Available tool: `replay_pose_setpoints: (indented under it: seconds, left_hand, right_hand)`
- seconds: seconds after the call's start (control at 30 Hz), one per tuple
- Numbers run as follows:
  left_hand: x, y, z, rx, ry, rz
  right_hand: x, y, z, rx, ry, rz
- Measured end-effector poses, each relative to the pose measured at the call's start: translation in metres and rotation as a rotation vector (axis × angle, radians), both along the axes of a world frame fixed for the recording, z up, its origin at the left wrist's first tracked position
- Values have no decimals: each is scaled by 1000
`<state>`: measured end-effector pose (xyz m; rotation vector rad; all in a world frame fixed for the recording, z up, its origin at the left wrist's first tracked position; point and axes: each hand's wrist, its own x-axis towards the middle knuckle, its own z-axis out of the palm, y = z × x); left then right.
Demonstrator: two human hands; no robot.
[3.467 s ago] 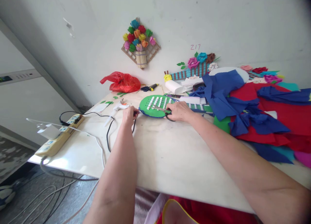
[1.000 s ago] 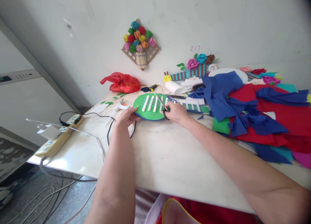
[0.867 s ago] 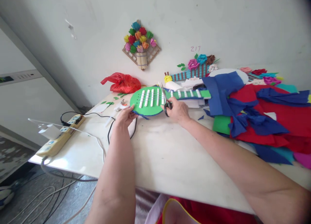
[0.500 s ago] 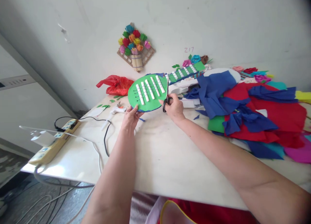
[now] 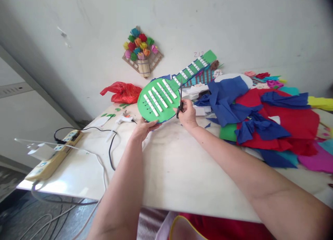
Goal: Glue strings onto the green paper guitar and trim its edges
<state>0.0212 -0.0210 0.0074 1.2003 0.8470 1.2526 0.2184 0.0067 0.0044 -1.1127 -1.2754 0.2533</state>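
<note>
A green paper guitar (image 5: 162, 110) with white rolled strips and a blue edge is held up above the table, its neck tilted up to the right. My left hand (image 5: 146, 129) pinches the lower rim of its round body. Black-handled scissors (image 5: 180, 106) are gripped in my right hand (image 5: 187, 113), blades pointing up at the right edge of the body, near where the neck begins. Whether the blades are apart is too small to tell.
Blue, red and green paper sheets (image 5: 275, 118) pile up at the right. A white glue gun (image 5: 125, 119), a red plastic bag (image 5: 121, 92) and a power strip (image 5: 56, 155) with cables lie at the left. Paper flowers (image 5: 140, 45) hang on the wall.
The guitar has turned so its neck points more steeply upward. My left hand has shifted along the lower rim, and the scissors stay at the body's right edge.
</note>
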Motion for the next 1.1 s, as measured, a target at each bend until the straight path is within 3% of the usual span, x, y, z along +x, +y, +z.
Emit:
replay_pose_setpoints:
  seconds: [0.53,0.6,0.8,1.0,1.1]
  left_hand:
    - [-14,-3,6,101,-41,-178]
    - [-15,-2,6,36,-60,-148]
    - [-13,5,4,-79,-108,129]
    - [-16,8,-2,14,-176,133]
    - [-18,9,-4,45,-216,110]
  right_hand:
    - [8,5,5,104,52,130]
    - [9,4,7,130,48,147]
    - [7,1,8,170,9,207]
    - [7,7,3,151,-42,240]
    - [12,5,2,139,-171,180]
